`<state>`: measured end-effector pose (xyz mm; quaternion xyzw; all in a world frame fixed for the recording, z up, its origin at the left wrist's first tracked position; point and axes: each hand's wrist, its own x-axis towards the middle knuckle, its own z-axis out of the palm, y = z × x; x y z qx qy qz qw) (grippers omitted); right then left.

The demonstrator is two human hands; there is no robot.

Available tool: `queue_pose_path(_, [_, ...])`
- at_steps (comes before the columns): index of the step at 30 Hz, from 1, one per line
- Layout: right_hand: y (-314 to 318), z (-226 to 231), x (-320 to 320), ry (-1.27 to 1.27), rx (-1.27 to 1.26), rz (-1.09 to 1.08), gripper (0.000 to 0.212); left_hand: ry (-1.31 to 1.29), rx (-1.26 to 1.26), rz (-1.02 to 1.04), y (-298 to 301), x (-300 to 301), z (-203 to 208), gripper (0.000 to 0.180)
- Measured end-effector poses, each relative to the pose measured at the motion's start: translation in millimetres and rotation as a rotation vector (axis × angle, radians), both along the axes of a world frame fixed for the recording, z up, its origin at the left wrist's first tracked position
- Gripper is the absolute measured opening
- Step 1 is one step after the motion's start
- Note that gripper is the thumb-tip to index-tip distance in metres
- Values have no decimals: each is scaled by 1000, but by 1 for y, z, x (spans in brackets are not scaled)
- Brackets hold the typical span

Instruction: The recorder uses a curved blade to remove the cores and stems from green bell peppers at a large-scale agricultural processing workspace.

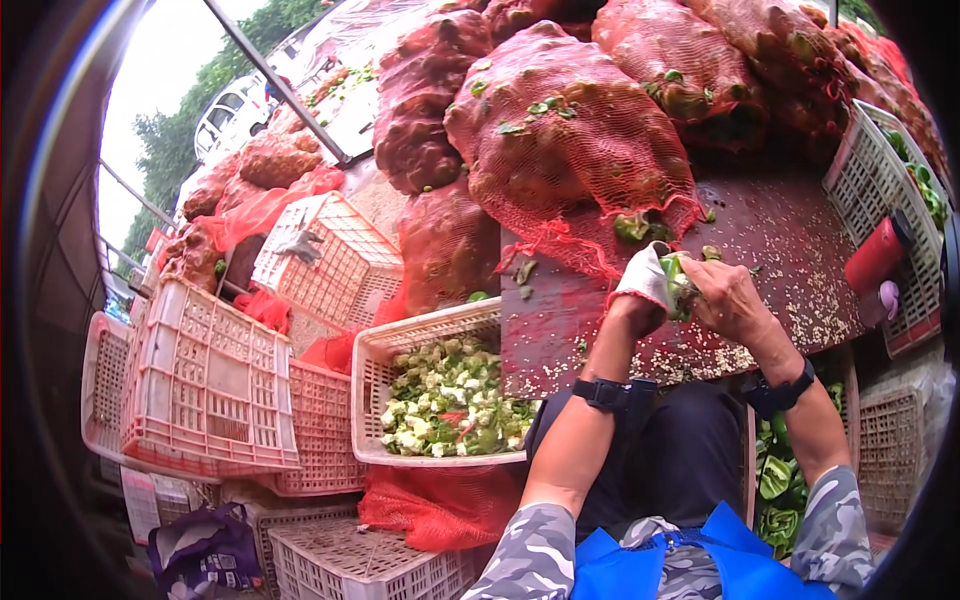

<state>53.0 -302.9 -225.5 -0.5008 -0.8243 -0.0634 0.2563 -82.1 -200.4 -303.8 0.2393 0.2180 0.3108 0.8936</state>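
Both hands meet over the desk (560,345), in front of the person's lap, with a green pepper (682,292) between them. The left hand (643,278), in a white glove, is curled around the pepper from the left. The right hand (735,300), bare, has its fingers bent and closed on the pepper's right side; its fingertips are partly hidden, so I cannot tell whether they also hold a small tool. A dark band (603,394) circles the left wrist, and another sits on the right.

Pale seeds (800,312) litter the dark red desk, mostly to the right of the hands. Just beyond them lies a bulging red mesh sack (570,130), with a loose pepper (632,228) at its near end. More full sacks are piled behind.

Left of the desk, a white crate (440,461) holds pale and green scraps (455,395). At the right, a tilted crate (850,165) contains green pieces (925,190), with a red cup (875,255) beside it. More green peppers (775,480) lie low beside the right leg.
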Motion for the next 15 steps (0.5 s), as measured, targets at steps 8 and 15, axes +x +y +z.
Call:
queue_pose_path(8, [10, 3, -5, 60, -26, -9, 47, -1, -35, 1, 2, 4, -1, 36])
queue_pose_path(15, [16, -6, -3, 97, -99, 0, 48, 79, -19, 79, 9, 6, -15, 34])
